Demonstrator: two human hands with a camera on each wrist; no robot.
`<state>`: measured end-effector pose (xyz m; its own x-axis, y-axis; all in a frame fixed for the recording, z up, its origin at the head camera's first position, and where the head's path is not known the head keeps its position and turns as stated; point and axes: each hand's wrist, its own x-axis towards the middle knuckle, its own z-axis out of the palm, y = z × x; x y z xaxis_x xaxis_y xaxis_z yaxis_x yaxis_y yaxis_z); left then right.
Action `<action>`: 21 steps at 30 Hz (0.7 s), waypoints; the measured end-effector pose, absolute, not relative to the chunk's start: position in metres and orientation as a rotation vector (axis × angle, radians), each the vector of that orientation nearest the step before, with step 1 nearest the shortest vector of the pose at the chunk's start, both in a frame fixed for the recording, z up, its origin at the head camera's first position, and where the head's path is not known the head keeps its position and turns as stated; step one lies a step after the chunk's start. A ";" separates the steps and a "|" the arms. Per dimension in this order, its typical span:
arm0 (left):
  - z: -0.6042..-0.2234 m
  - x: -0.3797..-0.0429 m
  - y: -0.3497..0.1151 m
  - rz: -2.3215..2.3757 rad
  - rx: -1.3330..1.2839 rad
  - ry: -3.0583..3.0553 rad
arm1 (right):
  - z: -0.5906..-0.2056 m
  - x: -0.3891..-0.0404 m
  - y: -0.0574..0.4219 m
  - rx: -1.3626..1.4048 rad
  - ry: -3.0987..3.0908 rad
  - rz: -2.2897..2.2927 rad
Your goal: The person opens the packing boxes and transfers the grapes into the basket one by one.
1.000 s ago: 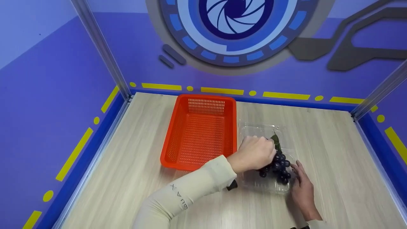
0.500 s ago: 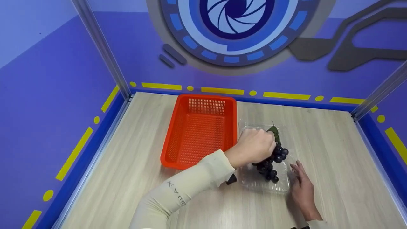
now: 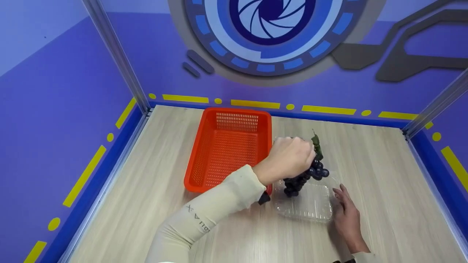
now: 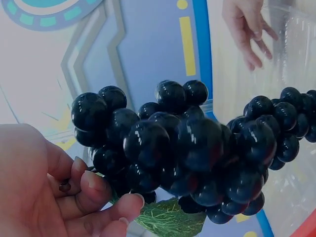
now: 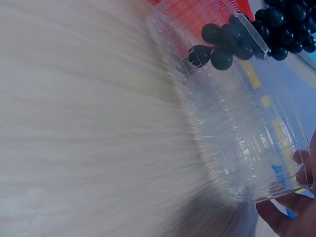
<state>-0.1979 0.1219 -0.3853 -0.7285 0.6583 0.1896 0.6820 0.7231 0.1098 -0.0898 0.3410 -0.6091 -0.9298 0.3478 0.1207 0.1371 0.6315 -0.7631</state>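
Observation:
My left hand (image 3: 290,157) pinches a bunch of dark grapes (image 3: 317,170) by its stem, over the left part of a clear plastic container (image 3: 310,206). In the left wrist view, the thumb and fingertips meet at the stem, beside a green leaf (image 4: 170,217); the grapes (image 4: 197,148) spread off to the right. My right hand (image 3: 348,215) stays at the container's right side, fingers extended and loosely bent at its edge. The right wrist view has its fingers (image 5: 291,202) right at the clear rim, while the lower grapes (image 5: 222,58) hang at the container's far end.
An orange-red plastic basket (image 3: 237,110) with slotted walls stands left of the container, close beside it. Purple-blue panels (image 3: 175,65) with metal corner posts (image 3: 117,54) bound the pale wooden tabletop (image 3: 153,164) at the back and sides.
My left hand has lifted the grapes and moved them back and slightly left, so more of the container's floor shows. My right hand has stayed almost still at the container's side.

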 end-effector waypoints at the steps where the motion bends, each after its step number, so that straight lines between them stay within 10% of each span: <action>1: -0.383 -0.199 0.120 -0.266 -1.087 -2.781 | -0.609 -0.090 0.341 -0.404 -2.604 1.187; 21: -0.327 -0.211 0.076 -0.410 -0.934 -2.662 | -0.606 -0.089 0.341 -0.410 -2.654 1.213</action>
<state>-0.2114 0.0761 -0.3272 -0.7477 0.5579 0.3601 0.6404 0.7491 0.1693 -0.0885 0.3406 -0.6060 -0.9428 0.3278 0.0608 0.1685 0.6258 -0.7616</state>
